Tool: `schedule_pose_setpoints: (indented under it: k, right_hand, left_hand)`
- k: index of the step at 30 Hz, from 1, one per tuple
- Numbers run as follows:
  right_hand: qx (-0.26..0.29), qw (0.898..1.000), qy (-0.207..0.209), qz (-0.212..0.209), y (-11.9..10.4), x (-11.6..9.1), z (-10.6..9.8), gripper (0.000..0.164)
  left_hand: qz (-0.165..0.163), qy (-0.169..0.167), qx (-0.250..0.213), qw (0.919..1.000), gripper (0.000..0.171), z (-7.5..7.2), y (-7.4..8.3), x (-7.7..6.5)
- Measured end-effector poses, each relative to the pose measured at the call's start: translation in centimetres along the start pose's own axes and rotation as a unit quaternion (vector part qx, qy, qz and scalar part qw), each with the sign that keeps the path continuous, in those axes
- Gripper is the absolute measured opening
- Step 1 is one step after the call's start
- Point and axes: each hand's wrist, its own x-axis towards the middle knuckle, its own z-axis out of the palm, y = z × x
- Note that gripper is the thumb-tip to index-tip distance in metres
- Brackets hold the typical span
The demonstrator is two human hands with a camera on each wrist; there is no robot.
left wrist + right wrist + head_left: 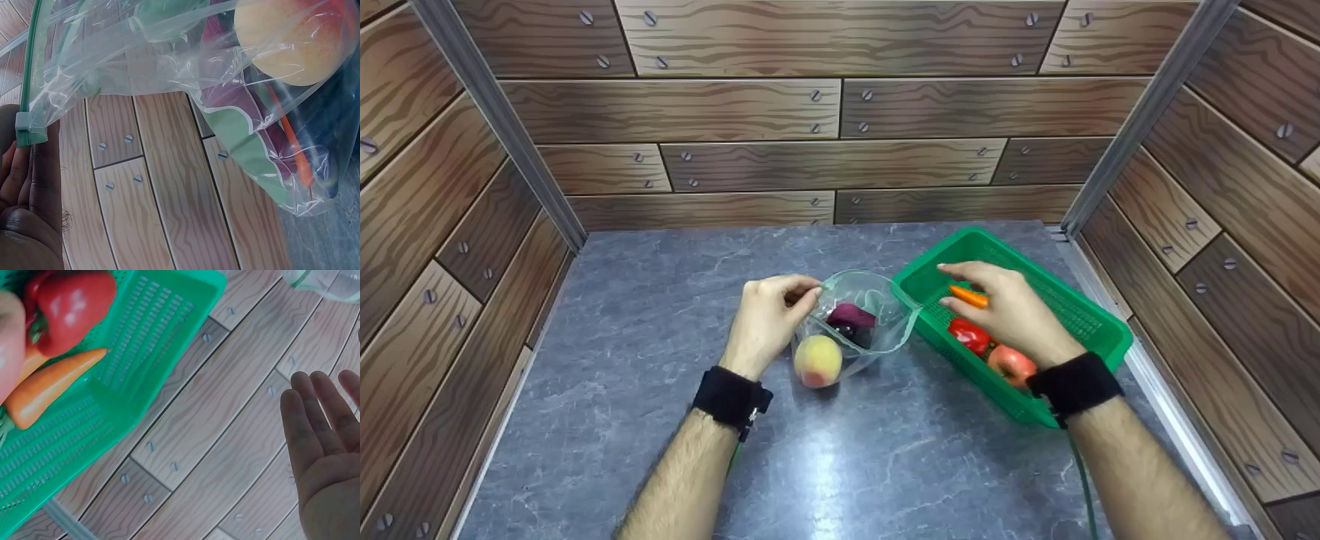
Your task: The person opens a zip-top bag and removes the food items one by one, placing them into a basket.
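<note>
My left hand (769,315) pinches the rim of a clear zip bag (896,330) at its left side, by the green zip strip with a white slider (22,120). The bag's mouth gapes upward. Through the plastic show a yellow-red peach (818,361), something purple (851,315), something dark and a thin orange piece (295,149). Over the green basket (1080,330), my right hand (1009,304) is held with fingers extended and nothing in them. Below it in the basket are an orange carrot (53,388), a red bell pepper (79,312) and a pinkish-red round fruit (1011,365).
A grey marbled tabletop (622,375) carries the bag and basket. Wood-patterned panels (735,109) wall in the back and both sides, with metal rails (510,112) at the corners. The basket stands close to the right wall.
</note>
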Motion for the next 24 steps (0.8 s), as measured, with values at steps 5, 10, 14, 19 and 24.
schedule_pose_setpoints:
  k: [5, 10, 14, 19, 24]
  right_hand:
    - [-0.001, 1.000, -0.018, -0.009, -1.2, 0.5, 1.2, 0.054]
    - [0.005, 0.999, -0.034, -0.017, -2.3, 0.9, 2.2, 0.053]
    - [0.006, 0.999, -0.030, -0.031, -3.1, 1.2, 2.8, 0.051]
    - [0.013, 0.998, -0.026, -0.061, -3.9, 1.7, 3.8, 0.048]
    - [0.003, 0.996, -0.035, -0.083, -4.5, 2.1, 5.3, 0.043]
  left_hand:
    - [0.004, 0.002, 0.003, 1.0000, 0.011, 0.0, 0.0, 0.0]
    - [0.002, 0.004, 0.000, 1.0000, 0.011, 0.0, -0.1, 0.0]
    - [-0.001, 0.002, -0.002, 1.0000, 0.011, 0.1, -0.1, 0.0]
    - [-0.003, 0.003, -0.002, 1.0000, 0.011, 0.2, -0.2, 0.0]
    - [-0.007, 0.001, -0.006, 1.0000, 0.011, 0.1, -0.1, -0.1]
